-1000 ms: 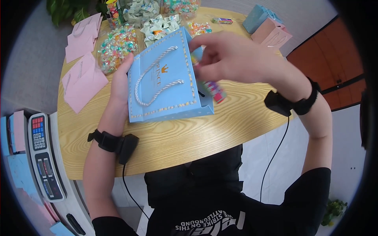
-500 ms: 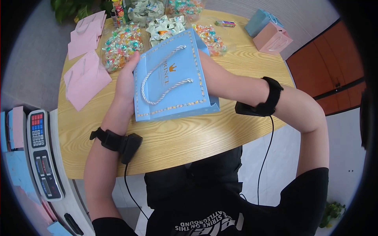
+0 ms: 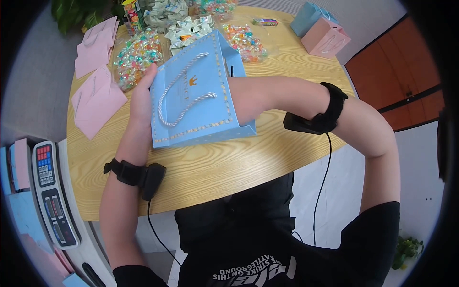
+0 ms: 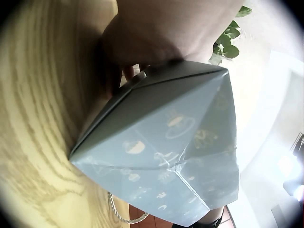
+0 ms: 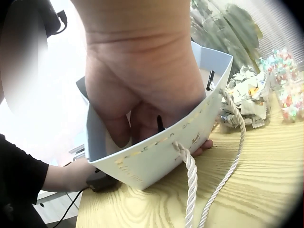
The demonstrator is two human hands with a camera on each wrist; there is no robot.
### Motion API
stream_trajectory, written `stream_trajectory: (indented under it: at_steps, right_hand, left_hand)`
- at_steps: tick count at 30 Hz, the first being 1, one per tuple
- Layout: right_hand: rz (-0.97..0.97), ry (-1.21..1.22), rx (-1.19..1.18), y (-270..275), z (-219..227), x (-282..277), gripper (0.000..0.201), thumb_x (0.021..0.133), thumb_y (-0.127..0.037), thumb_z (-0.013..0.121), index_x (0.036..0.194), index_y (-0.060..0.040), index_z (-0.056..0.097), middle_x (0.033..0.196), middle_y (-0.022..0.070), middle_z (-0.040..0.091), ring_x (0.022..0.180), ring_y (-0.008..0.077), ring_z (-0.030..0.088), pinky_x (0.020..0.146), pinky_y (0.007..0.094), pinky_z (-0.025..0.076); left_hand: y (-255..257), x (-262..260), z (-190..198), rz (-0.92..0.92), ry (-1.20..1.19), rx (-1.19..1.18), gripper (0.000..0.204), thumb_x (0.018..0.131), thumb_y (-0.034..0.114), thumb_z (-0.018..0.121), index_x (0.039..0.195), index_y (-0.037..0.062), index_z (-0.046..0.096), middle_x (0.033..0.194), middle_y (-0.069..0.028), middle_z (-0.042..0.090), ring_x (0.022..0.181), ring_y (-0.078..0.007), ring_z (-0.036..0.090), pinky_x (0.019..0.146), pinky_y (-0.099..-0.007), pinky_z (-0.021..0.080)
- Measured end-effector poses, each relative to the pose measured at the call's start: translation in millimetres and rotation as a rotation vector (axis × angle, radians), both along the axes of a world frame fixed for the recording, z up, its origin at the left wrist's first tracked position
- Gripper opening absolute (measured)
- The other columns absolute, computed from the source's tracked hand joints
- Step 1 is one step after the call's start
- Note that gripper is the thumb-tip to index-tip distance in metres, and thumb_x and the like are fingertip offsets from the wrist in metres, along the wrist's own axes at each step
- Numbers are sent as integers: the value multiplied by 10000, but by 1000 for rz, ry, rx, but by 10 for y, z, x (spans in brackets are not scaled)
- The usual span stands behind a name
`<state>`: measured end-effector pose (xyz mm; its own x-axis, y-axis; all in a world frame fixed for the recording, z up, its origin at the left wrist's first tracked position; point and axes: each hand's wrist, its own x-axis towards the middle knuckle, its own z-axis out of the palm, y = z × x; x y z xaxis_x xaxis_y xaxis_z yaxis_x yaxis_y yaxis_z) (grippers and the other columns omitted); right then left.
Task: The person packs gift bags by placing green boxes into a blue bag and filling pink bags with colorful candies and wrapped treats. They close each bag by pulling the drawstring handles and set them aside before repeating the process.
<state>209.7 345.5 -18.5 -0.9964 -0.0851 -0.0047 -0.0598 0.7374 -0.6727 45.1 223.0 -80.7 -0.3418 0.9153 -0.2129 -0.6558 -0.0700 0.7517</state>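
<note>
A light blue paper gift bag (image 3: 208, 117) lies tilted over the table, its gold crown print and white rope handles facing up and its mouth toward the right. My left hand (image 3: 141, 103) grips it near the base, thumb along the edge and fingers under it. In the left wrist view, the patterned bottom of the bag fills the middle. My right hand (image 5: 142, 85) is inside the mouth up to the wrist. Its thumb shows between the bag's walls, but the other fingers are mostly hidden and I cannot tell whether they hold anything.
Behind the bag are trays of wrapped candies (image 3: 138, 57), white-wrapped sweets (image 3: 189, 36) and orange-green candies (image 3: 246, 45). A small colourful pack (image 3: 265, 22) lies farther back. Flat pink bags (image 3: 98, 103) lie left; standing blue (image 3: 303, 21) and pink bags (image 3: 325, 40) are right. A scale (image 3: 52, 191) stands beside the table.
My right hand, earlier at the bag's mouth with a colourful pack, has gone inside the bag, and that pack is out of sight. The left hand keeps its grip.
</note>
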Motion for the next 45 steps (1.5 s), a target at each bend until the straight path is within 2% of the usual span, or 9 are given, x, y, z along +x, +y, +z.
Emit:
stream_trajectory:
  at_steps: [11,13,17,20,22,24,27,35,45]
  right_hand:
    - [196,-516,-25,310,512,-16,259,821,-150,601,1040,-16,627,878,86,670,825,184,633,718,278,492]
    - [48,-664,-245,723,674,-12,403,819,-134,526,1219,-95,548,1063,136,634,1045,248,580,850,355,467]
    - [-599,-279,-181,1621,566,-52,193,886,-201,522,870,-39,626,757,31,630,700,117,585,648,232,452]
    - [-859,-59,130,2313,134,-35,258,896,-241,525,833,-16,633,714,36,614,672,115,560,634,238,437]
    - [-836,-119,834,2959,-276,16,428,787,-31,501,1204,-112,554,1028,154,634,953,301,607,790,354,498]
    - [-762,-61,936,3144,-560,74,500,778,-15,488,1261,-143,498,1110,178,588,1018,330,564,832,380,476]
    - [-694,-165,938,3108,-611,-15,610,795,-14,468,1366,-202,369,1278,198,478,1146,380,457,910,415,422]
    - [-706,-83,916,3016,-616,-34,274,831,-127,517,1091,-92,597,924,153,645,863,334,610,743,402,488]
    - [-798,-246,904,2255,10,650,257,788,-154,581,1021,-59,630,882,144,651,741,292,629,671,368,494]
  left_hand:
    - [2,-27,-64,-40,-95,39,547,944,418,362,1227,-39,463,1150,-225,555,1017,-300,590,849,-400,508]
    - [-7,-27,-64,-6,-32,29,526,942,409,382,1214,-33,471,1137,-216,561,1000,-292,594,848,-392,506]
    - [28,-14,-51,54,-31,18,511,938,402,405,1203,-29,476,1121,-202,567,968,-280,602,841,-378,505]
    - [14,26,2,132,20,-69,503,936,398,419,1184,-34,490,1098,-189,578,944,-262,606,824,-359,506]
    - [8,7,-11,102,19,-74,502,934,402,424,1161,-39,507,1086,-181,585,934,-246,607,810,-343,507]
    - [-3,-10,-21,83,2,-62,502,935,402,423,1153,-41,512,1080,-180,588,931,-241,608,807,-341,507]
    - [1,-10,-10,91,-1,-74,501,937,402,418,1147,-42,517,1073,-177,591,925,-232,610,803,-338,508]
    - [-26,-6,-12,55,-17,-52,501,944,402,397,1149,-39,516,1067,-175,592,929,-226,613,812,-342,510]
    - [-17,37,18,65,-49,-10,521,940,408,402,1188,-42,488,1115,-197,571,970,-260,603,842,-361,505]
